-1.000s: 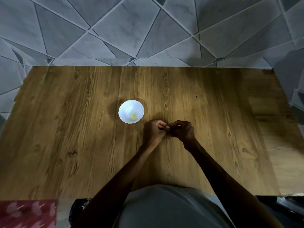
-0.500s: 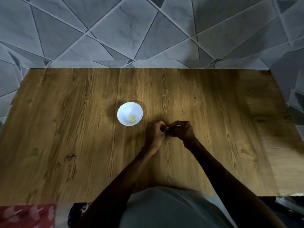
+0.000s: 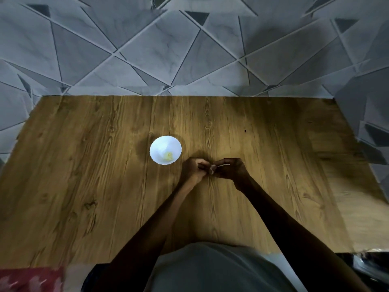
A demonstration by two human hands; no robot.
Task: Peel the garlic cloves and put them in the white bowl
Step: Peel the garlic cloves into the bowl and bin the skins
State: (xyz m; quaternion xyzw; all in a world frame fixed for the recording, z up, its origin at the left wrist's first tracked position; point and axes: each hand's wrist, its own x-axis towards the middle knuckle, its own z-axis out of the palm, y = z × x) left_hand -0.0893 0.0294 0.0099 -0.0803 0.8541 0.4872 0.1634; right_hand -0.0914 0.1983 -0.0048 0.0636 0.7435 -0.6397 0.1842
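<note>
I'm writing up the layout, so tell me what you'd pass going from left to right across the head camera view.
red patterned cloth in the bottom corner → white bowl → left hand → garlic clove, pinched between both hands → right hand

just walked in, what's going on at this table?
A person pinches a small garlic clove between the left hand and right hand, fingers curled, low over the wooden table; it looks like peeling in progress. The white bowl stands just left of the hands and holds a yellowish piece, probably peeled garlic. The clove in hand is not yet in the bowl.
</note>
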